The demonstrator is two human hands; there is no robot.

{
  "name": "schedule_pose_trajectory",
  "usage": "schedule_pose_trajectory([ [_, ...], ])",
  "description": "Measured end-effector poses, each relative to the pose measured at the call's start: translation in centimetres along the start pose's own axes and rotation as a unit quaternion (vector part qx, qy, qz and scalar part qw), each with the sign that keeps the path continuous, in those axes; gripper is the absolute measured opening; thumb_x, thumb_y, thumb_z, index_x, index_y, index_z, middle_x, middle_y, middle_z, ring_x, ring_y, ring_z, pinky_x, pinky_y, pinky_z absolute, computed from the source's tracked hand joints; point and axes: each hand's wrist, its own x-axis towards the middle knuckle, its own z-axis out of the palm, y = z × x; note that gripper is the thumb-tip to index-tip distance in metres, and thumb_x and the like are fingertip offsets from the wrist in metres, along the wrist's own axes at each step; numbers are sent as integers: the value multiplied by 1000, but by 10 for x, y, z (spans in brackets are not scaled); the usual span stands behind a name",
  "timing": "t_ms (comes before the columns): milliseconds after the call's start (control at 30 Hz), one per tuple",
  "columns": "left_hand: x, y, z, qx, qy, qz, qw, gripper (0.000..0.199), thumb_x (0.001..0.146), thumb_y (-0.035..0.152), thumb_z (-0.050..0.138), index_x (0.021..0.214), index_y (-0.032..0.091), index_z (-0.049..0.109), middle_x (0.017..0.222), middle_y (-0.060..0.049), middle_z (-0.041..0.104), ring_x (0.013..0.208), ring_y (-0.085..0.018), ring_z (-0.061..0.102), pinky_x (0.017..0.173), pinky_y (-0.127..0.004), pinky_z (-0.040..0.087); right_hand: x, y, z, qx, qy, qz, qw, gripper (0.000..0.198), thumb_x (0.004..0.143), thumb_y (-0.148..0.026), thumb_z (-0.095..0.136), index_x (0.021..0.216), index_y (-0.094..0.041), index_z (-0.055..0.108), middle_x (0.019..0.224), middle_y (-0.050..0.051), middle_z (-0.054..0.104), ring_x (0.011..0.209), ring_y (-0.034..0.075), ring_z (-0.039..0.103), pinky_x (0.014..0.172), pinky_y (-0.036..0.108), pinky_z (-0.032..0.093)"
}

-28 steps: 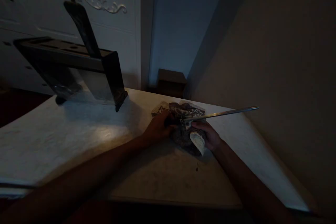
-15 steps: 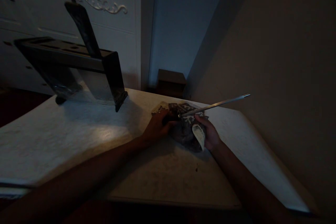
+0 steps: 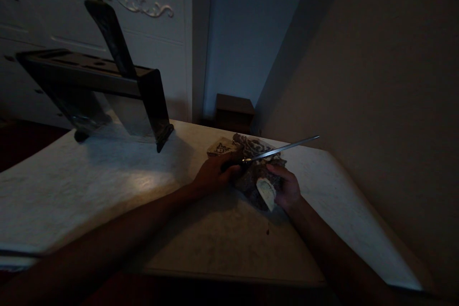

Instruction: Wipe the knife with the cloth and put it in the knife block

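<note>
"Take the head camera's view, the only one there is. How would that slim rod (image 3: pixel 287 147) handle?"

"Stiff, I'd say, and fairly light, with a smooth shaft that might slip in bare fingers. Best taken by the dark handle (image 3: pixel 228 165), where the left hand (image 3: pixel 214 174) has its fingers curled round it."

"And the patterned cloth (image 3: pixel 250 187)?"

"Soft and floppy, nothing to break, I'd guess. Any thick fold should do for a hold. The right hand (image 3: pixel 288 187) pinches its right side, thumb on top; the fingers underneath I can't see."

"Where are they?"

"The cloth is bunched over the pale table (image 3: pixel 215 244), near the far edge, between the two hands. The rod slants above it, tip up to the right. Whether the two touch, I can't tell."

"And their looks?"

"The rod is straight and silvery, with a yellowish glint by the handle. The cloth is brown with pale scrolling, one whitish flap (image 3: pixel 266 193) turned outward. It's too dim for finer detail."
</note>
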Motion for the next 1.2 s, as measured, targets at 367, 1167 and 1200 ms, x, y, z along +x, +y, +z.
schedule_pose_trajectory([
  [367,6,10,-4,-259,-184,-209,925,46,76,60,59,72,14,61,48,3,41,38,-7,29,37,-22,17,5,9,7,5,34,-96,995,57,48,-31,93,98,-22,66,88,0,74,78,21,70,79,35,58],
  [1167,19,-10,-45,298,154,98,937,15,82,26,68,95,18,69,93,-7,65,92,-23,57,81,-34,45,37,-18,-46,64,145,-158,975,18,71,-39,77,80,-26,69,82,0,75,79,22,71,83,38,59],
  [1200,19,-11,-45,298,164,100,935,14,82,25,68,95,18,69,94,-7,65,92,-23,57,81,-34,45,39,-19,-50,68,147,-162,973,17,71,-38,77,80,-26,68,81,-1,74,79,22,71,83,38,59],
])
